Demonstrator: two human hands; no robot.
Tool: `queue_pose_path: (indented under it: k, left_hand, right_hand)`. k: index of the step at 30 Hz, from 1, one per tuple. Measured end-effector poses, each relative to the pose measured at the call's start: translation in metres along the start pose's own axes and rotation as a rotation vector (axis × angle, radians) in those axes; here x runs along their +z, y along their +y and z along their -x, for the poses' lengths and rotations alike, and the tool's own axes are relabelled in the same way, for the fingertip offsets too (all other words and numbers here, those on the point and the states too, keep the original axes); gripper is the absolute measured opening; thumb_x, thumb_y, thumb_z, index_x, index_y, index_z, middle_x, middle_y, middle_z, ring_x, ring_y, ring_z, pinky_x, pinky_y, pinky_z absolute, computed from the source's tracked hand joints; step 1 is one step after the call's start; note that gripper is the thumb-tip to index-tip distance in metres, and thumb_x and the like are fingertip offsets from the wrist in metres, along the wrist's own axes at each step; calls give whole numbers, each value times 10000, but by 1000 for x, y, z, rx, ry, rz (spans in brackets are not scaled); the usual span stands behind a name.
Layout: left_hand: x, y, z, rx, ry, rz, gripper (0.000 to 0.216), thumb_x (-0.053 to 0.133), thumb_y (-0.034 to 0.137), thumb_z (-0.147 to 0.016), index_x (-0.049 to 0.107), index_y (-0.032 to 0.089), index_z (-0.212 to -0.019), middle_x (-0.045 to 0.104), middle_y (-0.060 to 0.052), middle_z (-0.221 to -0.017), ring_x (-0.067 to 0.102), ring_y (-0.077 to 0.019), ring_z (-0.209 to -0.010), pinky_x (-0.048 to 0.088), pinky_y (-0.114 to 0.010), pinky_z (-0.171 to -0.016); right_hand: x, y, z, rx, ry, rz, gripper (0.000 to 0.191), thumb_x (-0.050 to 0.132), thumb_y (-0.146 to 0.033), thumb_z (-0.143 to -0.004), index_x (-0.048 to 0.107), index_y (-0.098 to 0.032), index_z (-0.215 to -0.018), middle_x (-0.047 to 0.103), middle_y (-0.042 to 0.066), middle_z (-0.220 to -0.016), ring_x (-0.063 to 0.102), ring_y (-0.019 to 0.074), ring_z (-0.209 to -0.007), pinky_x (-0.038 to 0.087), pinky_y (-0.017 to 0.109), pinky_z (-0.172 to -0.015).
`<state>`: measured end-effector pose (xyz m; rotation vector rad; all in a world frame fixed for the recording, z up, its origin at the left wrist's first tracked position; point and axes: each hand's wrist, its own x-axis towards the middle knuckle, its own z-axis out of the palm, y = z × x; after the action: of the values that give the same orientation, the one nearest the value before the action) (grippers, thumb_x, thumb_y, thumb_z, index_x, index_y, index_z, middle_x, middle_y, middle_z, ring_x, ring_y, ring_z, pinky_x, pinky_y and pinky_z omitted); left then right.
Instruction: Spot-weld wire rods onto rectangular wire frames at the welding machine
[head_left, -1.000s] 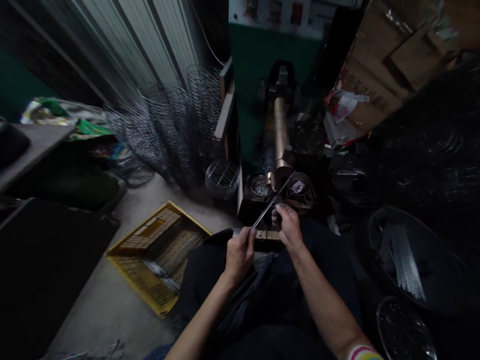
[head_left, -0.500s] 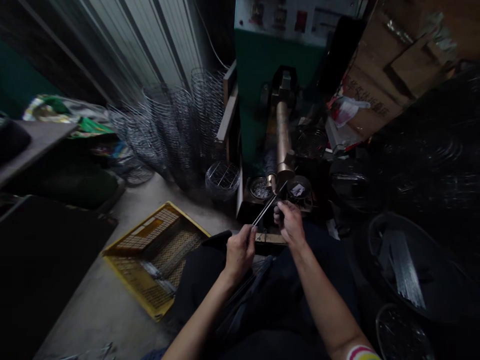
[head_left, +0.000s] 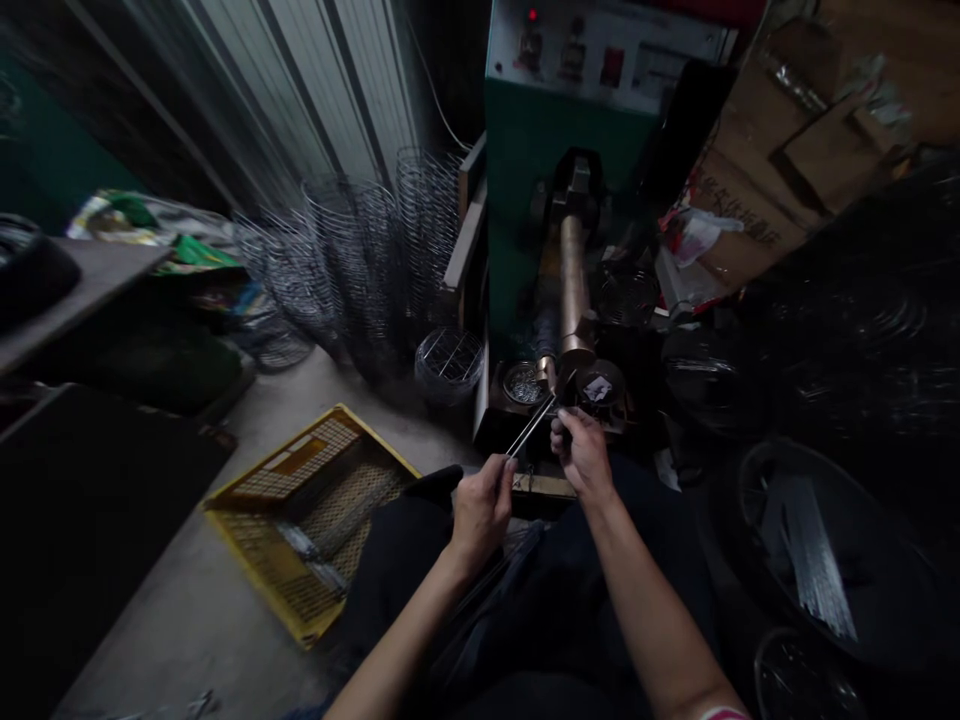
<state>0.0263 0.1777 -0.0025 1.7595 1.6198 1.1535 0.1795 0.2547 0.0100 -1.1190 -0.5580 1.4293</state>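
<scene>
My left hand (head_left: 482, 507) is closed around the near end of thin metal rods (head_left: 531, 425), which slant up and away to the right. Their far end is at the copper-coloured electrode tip (head_left: 551, 378) of a welding machine; whether they touch it I cannot tell. My right hand (head_left: 583, 455) is pinched beside that far end, and what lies between its fingertips is too small and dark to make out. Above the hands runs the machine's thick copper-coloured arm (head_left: 574, 275). A round dish of small metal bits (head_left: 523, 382) stands just left of the tip.
A yellow crate (head_left: 311, 620) with metal rods lies on the floor at left. Stacked wire baskets (head_left: 352, 270) stand behind it. To the right is a dark basin (head_left: 757, 470) holding a bundle of rods (head_left: 821, 570). Cardboard boxes (head_left: 750, 200) lean at the upper right.
The camera view has shifted slightly, so the machine and baskets appear a little lower and further right. Both hands keep nearly the same pose, with the rods still in the left hand.
</scene>
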Motion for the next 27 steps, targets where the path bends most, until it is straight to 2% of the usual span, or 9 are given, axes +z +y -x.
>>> queue_pose_path:
  k: [12,18,23,27]
  left_hand:
    - [0,0,-7,-21,-11,4,282,426,333,-980,620,177,-847,586,1,-611,533,-116,-515,357,-217,-536]
    - [-4,1,-8,-1,-22,37,276,456,336,-974,624,173,-827,470,43,-560,426,-88,-471,326,-203,-514]
    - [-3,2,-9,20,-32,73,275,467,326,-971,626,159,-822,507,35,-589,460,-87,-511,347,-193,-543]
    - [1,2,-22,65,-54,84,279,461,322,-967,627,156,-816,511,33,-587,450,-87,-516,344,-197,-552]
  right_hand:
    - [6,-4,-3,-12,-8,3,250,775,-318,-634,593,-180,-735,587,-55,-576,484,45,-431,370,133,-376]
    - [5,-6,-3,19,-49,-3,269,788,-353,-648,616,-171,-747,567,-55,-572,447,42,-424,348,145,-368]
    - [-4,-9,-3,-64,-38,115,292,775,-379,-671,562,-178,-668,536,-63,-515,434,43,-399,318,139,-352]
    - [-12,-13,-9,-136,-31,156,301,771,-392,-667,561,-178,-663,518,-70,-499,415,38,-392,292,135,-351]
